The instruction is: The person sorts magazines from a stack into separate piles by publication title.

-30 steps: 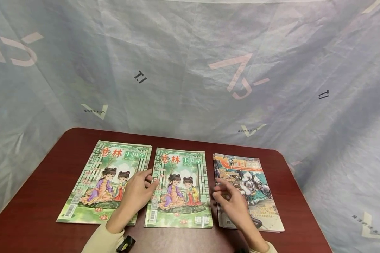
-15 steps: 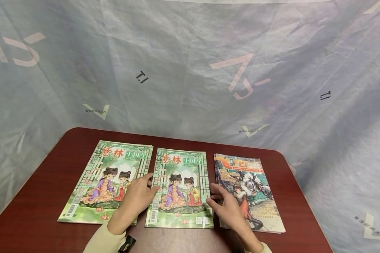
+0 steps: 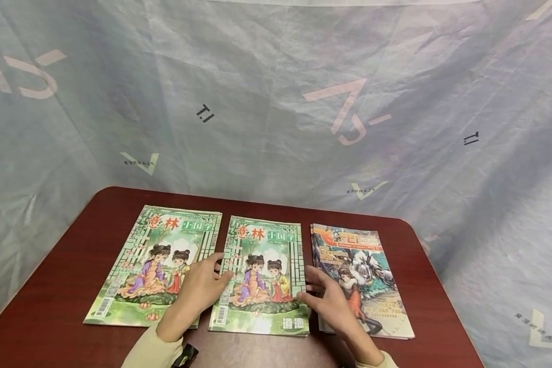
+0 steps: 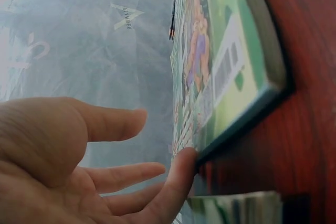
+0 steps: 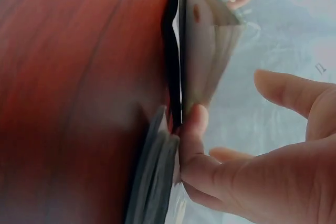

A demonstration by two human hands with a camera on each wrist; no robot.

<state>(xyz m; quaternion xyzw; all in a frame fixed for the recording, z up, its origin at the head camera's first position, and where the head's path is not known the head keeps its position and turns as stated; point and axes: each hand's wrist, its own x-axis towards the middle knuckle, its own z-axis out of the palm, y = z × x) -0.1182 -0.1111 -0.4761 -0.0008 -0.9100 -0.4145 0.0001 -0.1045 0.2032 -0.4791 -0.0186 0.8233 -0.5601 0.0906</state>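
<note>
Between my hands lies the middle magazine (image 3: pixel 262 286), with a green cover and two drawn figures. My left hand (image 3: pixel 198 283) is at its left edge; in the left wrist view, a fingertip (image 4: pixel 185 161) touches that edge and the thumb stands apart. On the other side, my right hand (image 3: pixel 328 299) reaches the right edge. The right wrist view shows a fingertip (image 5: pixel 197 116) against the magazine's pages (image 5: pixel 210 51), which fan slightly, while the thumb is clear of them. Whether the magazine is raised off the table, I cannot tell.
A matching green magazine pile (image 3: pixel 152 271) lies left, partly behind my left hand. At right is a pile of magazines (image 3: pixel 372 286) with an orange title, close to my right hand. The dark red table (image 3: pixel 423 301) has a grey printed curtain (image 3: pixel 257 102) behind it.
My right hand has moved left from the right pile to the middle magazine's right edge. My left hand has barely moved. The middle magazine has shifted slightly, with more glare on its lower part.
</note>
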